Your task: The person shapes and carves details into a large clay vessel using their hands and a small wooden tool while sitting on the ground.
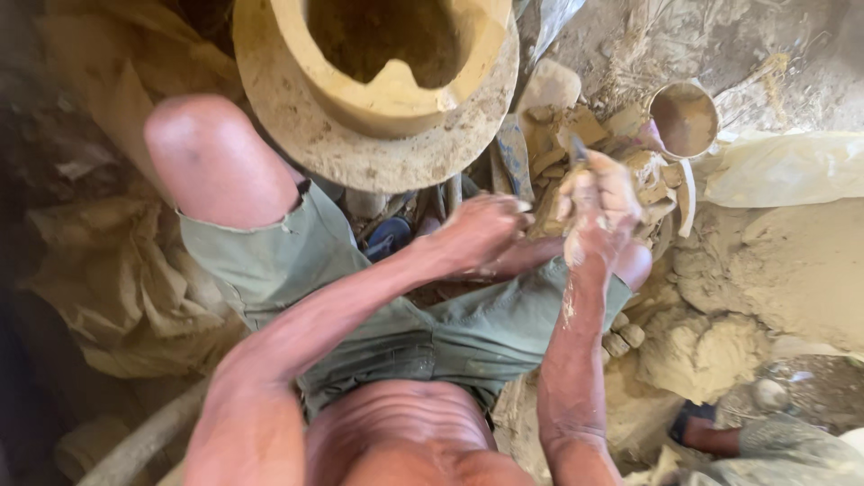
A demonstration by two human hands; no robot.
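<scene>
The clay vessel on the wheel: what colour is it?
Pale yellowish tan clay vessel, with a darker inside; the head view shows it.

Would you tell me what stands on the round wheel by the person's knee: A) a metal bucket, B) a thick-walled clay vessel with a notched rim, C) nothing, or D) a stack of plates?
B: a yellowish thick-walled clay vessel with a notch in its rim sits on the clay-caked wheel.
</scene>
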